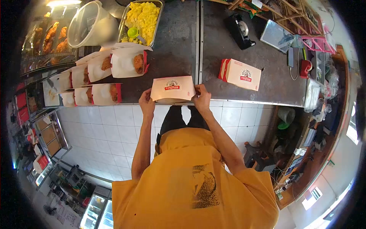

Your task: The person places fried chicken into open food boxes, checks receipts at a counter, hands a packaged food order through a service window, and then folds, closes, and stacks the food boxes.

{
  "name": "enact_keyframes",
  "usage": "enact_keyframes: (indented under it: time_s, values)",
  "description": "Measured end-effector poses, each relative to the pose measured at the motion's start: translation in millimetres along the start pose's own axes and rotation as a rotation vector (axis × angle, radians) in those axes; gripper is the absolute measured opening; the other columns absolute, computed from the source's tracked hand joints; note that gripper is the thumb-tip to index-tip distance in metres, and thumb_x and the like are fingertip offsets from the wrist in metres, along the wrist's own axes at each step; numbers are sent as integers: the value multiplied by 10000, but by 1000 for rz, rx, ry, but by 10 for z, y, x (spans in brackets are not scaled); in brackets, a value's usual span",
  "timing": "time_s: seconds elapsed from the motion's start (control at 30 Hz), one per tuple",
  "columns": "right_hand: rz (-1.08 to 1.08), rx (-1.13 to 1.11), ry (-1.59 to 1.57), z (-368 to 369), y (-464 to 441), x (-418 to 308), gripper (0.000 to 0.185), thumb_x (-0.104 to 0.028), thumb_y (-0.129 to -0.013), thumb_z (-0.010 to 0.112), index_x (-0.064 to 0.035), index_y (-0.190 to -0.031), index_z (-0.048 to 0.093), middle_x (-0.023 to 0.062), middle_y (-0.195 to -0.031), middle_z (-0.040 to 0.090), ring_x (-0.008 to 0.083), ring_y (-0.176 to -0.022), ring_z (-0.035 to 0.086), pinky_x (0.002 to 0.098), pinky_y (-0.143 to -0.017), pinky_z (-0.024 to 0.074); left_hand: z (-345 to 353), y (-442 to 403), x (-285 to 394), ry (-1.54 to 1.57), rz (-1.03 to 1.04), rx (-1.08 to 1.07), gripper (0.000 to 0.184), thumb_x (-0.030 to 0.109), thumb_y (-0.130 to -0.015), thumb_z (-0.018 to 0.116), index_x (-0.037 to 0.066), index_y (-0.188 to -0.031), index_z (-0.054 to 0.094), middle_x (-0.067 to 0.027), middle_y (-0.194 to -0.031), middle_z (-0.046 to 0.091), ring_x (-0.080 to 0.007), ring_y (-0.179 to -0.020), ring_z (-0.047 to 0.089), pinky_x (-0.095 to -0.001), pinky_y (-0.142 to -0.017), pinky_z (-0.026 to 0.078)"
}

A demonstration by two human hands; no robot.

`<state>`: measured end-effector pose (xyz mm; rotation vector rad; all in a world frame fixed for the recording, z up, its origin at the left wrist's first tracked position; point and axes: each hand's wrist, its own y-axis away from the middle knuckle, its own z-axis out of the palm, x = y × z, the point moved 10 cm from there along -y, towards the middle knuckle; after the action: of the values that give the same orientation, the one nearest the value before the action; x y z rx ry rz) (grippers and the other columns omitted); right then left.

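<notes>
At the table's front edge, a printed cardboard food box (172, 87) with a red chicken logo sits between my two hands. My left hand (146, 102) pinches its left lower corner. Fingers of my right hand (202, 97) are closed on its right side. The box's inside is hidden from me. To the left stand several open food boxes (102, 94) in two rows, with pieces of fried chicken (138, 64) in them. Right of my hands lies a stack of flat, folded food boxes (244, 75).
Behind the open boxes are a tray of yellow food (142, 19) with a green scoop (133, 32), and a clear plastic tub (87, 24). A tape dispenser (239, 31), a tablet (277, 36) and a phone (290, 57) lie at the right. A metal strip (199, 42) crosses the table.
</notes>
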<state>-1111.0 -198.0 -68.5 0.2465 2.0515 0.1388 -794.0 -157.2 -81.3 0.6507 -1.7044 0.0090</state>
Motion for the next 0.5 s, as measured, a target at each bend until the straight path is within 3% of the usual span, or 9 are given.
enact_keyframes:
  time_s: [0.13, 0.3, 0.43, 0.5]
  values:
    - [79, -12, -93, -139, 2, -180, 333, 30, -705, 721, -16, -1028, 655, 194, -975, 729, 352, -891, 726, 418, -781, 564, -47, 29, 77, 2, 55, -19, 257, 9, -927, 657, -51, -1176, 645, -89, -1034, 715, -114, -927, 652, -260, -833, 523]
    - [-35, -101, 13, 38, -36, -43, 332, 3, -725, 728, 1, -1051, 670, 173, -1036, 738, 304, -894, 736, 395, -790, 565, 92, 64, 122, -131, 19, -61, 305, 10, -886, 668, -6, -1191, 673, -96, -1094, 709, -152, -977, 650, -306, -859, 517]
    - [33, -200, -25, 20, -82, -16, 321, -68, -774, 709, -4, -1088, 718, 176, -1061, 737, 291, -865, 736, 383, -799, 563, 70, 25, -102, 115, -42, -144, 341, 151, -932, 645, -23, -1224, 657, -93, -1120, 694, -148, -998, 638, -308, -876, 513]
    - [101, -229, 5, 14, -151, -33, 301, -213, -864, 682, -3, -1072, 738, 191, -1034, 735, 300, -813, 727, 386, -758, 556, 54, -31, -121, 165, -80, -221, 417, 284, -1001, 581, -43, -1251, 639, -94, -1120, 680, -145, -1017, 626, -303, -874, 517]
